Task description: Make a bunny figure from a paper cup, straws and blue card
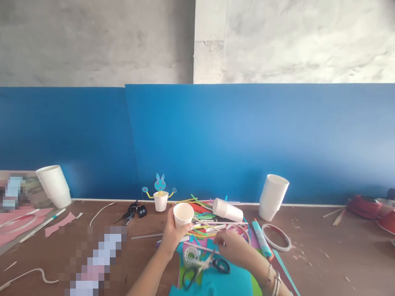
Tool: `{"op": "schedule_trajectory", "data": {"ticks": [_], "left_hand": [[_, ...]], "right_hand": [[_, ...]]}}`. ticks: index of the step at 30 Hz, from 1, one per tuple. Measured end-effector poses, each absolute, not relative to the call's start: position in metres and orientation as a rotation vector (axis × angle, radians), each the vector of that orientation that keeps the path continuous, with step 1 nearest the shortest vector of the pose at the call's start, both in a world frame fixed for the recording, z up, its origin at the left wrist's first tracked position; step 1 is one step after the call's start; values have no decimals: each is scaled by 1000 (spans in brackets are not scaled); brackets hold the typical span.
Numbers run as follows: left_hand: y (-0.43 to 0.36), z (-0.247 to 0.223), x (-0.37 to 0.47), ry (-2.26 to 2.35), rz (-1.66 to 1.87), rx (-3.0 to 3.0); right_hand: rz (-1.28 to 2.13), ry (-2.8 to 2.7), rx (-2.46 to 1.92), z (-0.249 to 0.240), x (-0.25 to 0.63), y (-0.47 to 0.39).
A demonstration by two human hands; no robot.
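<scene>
My left hand (pixel 174 232) is wrapped around a white paper cup (pixel 182 214), its open mouth facing up towards me. Over the pile of craft strips and sticks (pixel 206 230), my right hand (pixel 231 244) has its fingers curled together, and what they hold, if anything, is hidden. Below that hand lies a pair of scissors (pixel 203 264) with dark handles, on blue paper (pixel 231 279). A roll of tape (pixel 191 255) sits beside the scissors. Behind the left hand stands a small cup (pixel 161 202) with a blue paper rabbit head and yellow arms.
A tilted stack of cups (pixel 273 197) stands at the right, another stack (pixel 55 187) at the left. Several nested cups (pixel 227 209) lie on the pile. Keys (pixel 131 213), a turquoise tube (pixel 261 238) and a white ring (pixel 277 237) rest on the brown table (pixel 333 255). A blue panel (pixel 247 139) rises behind.
</scene>
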State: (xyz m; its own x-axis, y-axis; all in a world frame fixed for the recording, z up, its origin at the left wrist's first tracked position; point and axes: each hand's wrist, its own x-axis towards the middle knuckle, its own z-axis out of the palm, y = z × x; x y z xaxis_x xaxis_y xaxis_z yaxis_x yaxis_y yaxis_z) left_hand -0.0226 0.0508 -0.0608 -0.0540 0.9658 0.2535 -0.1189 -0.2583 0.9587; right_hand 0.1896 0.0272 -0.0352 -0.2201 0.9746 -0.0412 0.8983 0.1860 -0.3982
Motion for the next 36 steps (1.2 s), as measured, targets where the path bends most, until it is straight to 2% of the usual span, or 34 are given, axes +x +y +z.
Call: {"op": "schedule_trajectory", "data": {"ticks": [4, 11, 13, 15, 17, 23, 36], "left_hand": [[55, -77, -21, 1005, 1466, 1356], [57, -84, -14, 1024, 1474, 1392], [54, -79, -12, 1151, 1466, 1409], [50, -73, -9, 1279, 1448, 1462], [46, -68, -6, 1336, 1471, 1508], [44, -61, 2, 1458, 1614, 1483], [40, -57, 3, 1466, 1479, 1393]], "right_hand": [[314, -2035, -1930, -43, 188, 41], [298, -1940, -1822, -35, 200, 46], [398, -1842, -1648, -24, 197, 41], [590, -1647, -1285, -13, 189, 31], [611, -1575, -1005, -7, 176, 18], [235, -1862, -715, -12, 148, -8], [67, -1974, -719, -17, 145, -8]]}}
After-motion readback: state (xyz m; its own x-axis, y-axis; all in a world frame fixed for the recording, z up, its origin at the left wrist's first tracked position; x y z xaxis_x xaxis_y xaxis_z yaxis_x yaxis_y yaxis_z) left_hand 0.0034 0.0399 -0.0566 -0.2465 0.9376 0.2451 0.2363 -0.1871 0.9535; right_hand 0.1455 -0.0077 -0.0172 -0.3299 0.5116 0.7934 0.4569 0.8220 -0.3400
